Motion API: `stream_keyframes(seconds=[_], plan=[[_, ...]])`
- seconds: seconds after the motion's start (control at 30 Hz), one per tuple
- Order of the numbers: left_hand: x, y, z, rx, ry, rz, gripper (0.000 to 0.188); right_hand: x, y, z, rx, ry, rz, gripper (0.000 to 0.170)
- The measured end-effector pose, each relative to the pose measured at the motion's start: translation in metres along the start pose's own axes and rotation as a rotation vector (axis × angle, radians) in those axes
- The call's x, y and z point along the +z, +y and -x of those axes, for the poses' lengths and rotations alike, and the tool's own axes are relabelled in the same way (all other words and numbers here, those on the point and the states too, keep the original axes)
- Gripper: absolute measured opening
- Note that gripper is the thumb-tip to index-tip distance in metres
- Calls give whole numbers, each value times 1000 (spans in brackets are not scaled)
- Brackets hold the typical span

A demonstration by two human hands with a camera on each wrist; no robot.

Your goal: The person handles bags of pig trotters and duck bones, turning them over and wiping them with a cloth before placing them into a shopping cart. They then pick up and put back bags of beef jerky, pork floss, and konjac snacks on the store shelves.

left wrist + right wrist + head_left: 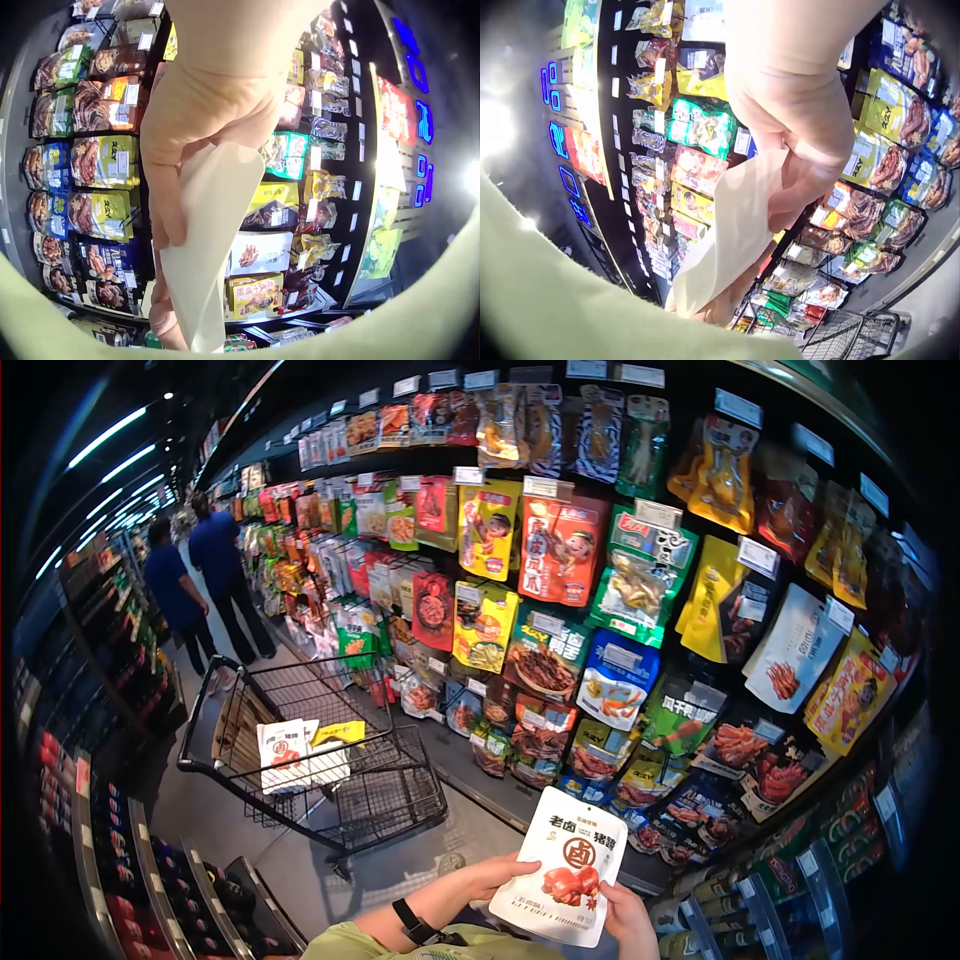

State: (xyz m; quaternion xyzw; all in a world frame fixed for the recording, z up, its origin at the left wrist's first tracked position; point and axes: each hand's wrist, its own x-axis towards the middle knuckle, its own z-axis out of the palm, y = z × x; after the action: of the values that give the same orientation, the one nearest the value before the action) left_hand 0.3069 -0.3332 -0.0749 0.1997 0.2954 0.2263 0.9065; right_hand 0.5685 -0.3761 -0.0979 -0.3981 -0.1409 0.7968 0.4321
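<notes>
A white food pouch (pixel 565 865) with a round brown emblem and a picture of reddish meat is held upright before the body, its printed front toward the head camera. The left hand (pixel 497 875) pinches its left edge, and the right hand (pixel 628 920) grips its lower right edge. In the left wrist view the left hand (pixel 202 120) has its fingers curled round the edge of the pouch (pixel 210 225). The right wrist view shows the right hand (pixel 802 135) holding the other side of the pouch (pixel 739 217), thumb and fingers on opposite faces.
A black wire shopping cart (pixel 385 780) at the left holds white pouches (pixel 290 758) and a yellow one (pixel 338 733). Hanging snack packets (pixel 560 550) fill the wall rack ahead and right. Two people in blue (pixel 215 540) stand up the aisle. Bottle shelves (pixel 125 870) line the lower left.
</notes>
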Motion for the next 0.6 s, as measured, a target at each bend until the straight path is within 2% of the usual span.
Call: stream_keyframes(seconds=[0.13,0.37,0.5,0.57,0.6], plan=[[0,2,22,53,55,-8,61,12,1,-8,49,-31,59,37],[2,31,34,29,5,-45,62,33,6,-12,-48,4,29,37],[-23,47,42,13,9,-69,62,68,13,-22,-102,49,31,36],[-43,54,55,87,-17,-13,60,91,18,-31,-88,34,28,36],[-50,60,64,70,-22,-11,60,103,21,-36,-90,50,18,36]])
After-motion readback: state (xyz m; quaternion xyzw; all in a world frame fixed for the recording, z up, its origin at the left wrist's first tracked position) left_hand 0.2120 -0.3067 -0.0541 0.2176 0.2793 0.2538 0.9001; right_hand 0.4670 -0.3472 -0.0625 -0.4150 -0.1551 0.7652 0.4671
